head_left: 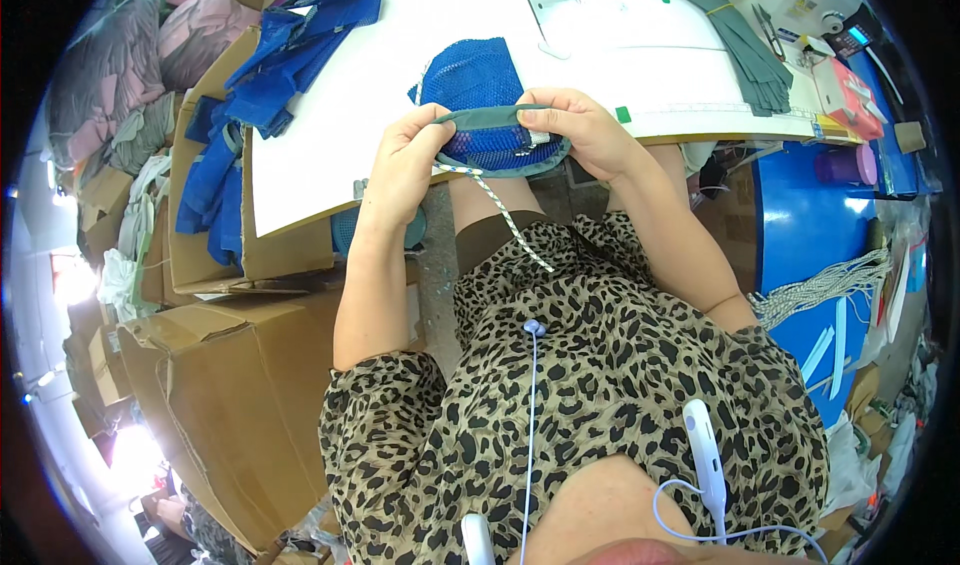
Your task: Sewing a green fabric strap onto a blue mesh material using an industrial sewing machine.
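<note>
Both my hands hold up a blue mesh drawstring bag [468,77] at the near edge of the white table, its mouth toward me. My left hand [408,155] pinches the left end of the bag's dark green edge band [488,119] between thumb and fingers. The right end of the band is pinched by my right hand [585,130], so that stretch is drawn straight. Below, the rest of the rim curves loosely. A white speckled cord [508,223] hangs from the rim's left side over my lap. Inside the mouth a small white patch shows near my right fingers.
More blue mesh pieces [268,83] spill from the table's left edge into a cardboard box [285,255]. Dark green fabric strips [745,60] lie at the right, near snips [769,30] and a sewing machine [800,0]. A cord bundle [825,283] rests on a blue surface [800,220].
</note>
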`<state>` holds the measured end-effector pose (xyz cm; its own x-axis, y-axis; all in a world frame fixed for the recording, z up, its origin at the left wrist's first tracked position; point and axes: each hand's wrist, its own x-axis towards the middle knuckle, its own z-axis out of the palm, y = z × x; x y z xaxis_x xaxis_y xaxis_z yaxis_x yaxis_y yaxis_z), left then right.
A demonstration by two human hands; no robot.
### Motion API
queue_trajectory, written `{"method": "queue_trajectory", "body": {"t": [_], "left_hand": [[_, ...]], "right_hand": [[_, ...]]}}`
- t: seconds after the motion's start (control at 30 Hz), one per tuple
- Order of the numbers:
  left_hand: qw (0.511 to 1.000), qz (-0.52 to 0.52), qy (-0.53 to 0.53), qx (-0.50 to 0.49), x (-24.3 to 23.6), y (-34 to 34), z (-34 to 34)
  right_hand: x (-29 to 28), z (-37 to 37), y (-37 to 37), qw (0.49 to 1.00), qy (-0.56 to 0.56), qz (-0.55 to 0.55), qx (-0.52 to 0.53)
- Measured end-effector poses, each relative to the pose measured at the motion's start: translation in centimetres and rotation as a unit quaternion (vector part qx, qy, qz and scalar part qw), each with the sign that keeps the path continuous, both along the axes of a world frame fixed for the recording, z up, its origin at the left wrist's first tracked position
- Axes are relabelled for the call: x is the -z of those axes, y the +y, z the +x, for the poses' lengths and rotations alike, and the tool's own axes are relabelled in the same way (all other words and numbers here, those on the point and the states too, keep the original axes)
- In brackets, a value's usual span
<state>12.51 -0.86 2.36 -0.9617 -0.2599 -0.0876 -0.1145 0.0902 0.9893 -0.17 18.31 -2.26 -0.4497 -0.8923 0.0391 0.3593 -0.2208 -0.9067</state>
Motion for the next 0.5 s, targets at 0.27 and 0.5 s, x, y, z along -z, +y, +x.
{"method": "queue_trajectory", "body": {"t": [0.27, 0.5], "left_hand": [[1.000, -0.012, 0.012, 0.003, -0.7, 1.2, 0.2], [0.978, -0.205, 0.030, -0.006, -2.6, 2.9, 0.0]], "right_hand": [[-1.6, 1.2, 0.6, 0.984, 0.140, 0.099, 0.040], [-2.2, 1.4, 0.6, 0.934, 0.329, 0.075, 0.117]]}}
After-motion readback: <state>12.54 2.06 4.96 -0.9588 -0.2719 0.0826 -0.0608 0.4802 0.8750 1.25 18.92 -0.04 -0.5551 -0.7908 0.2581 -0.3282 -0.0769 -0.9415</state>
